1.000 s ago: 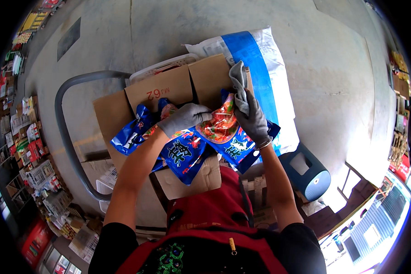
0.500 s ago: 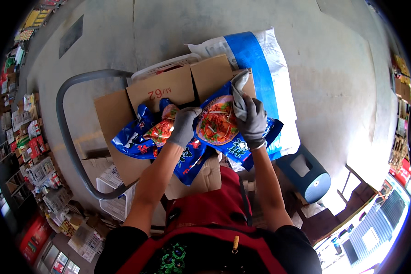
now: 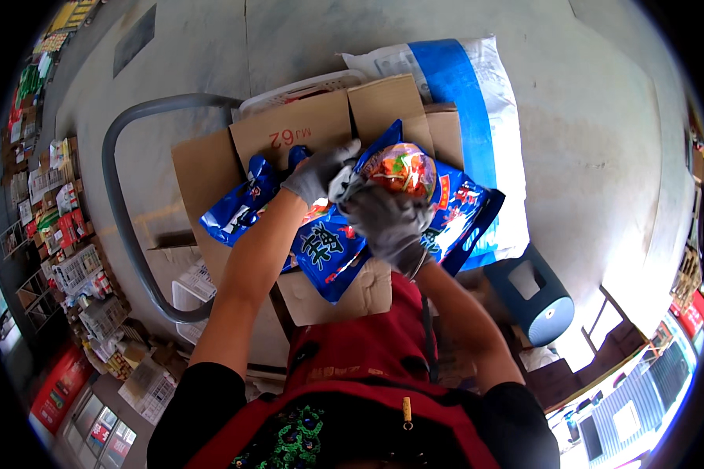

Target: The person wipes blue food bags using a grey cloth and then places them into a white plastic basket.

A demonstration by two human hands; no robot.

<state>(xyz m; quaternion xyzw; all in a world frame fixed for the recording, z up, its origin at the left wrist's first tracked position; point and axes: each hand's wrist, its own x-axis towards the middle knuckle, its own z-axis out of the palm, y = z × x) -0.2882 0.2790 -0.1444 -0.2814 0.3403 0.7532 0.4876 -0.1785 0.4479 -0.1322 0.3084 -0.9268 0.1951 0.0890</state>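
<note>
Blue food bags with printed dish pictures lie across an open cardboard box in front of me. My left hand (image 3: pixel 319 175), in a grey glove, is closed at the left edge of the right-hand blue food bag (image 3: pixel 403 168). Its fingertips are partly hidden. My gloved right hand (image 3: pixel 387 223), a little blurred, is closed on a grey cloth (image 3: pixel 341 186) and lies over the bag's left side, close to my left hand. Another blue bag (image 3: pixel 231 219) rests to the left, partly under my left forearm.
The cardboard box (image 3: pixel 203 176) has its flaps spread. A grey curved handle rail (image 3: pixel 113 187) stands to its left, a white basket (image 3: pixel 309 87) behind. A white and blue sack (image 3: pixel 457 94) lies at the right, beside a dark blue cylinder with an opening (image 3: pixel 536 301). Shelved goods line the far left.
My right hand has swept the grey cloth leftward across the bag, from its upper right to beside my left hand. The whole view has shifted slightly.
</note>
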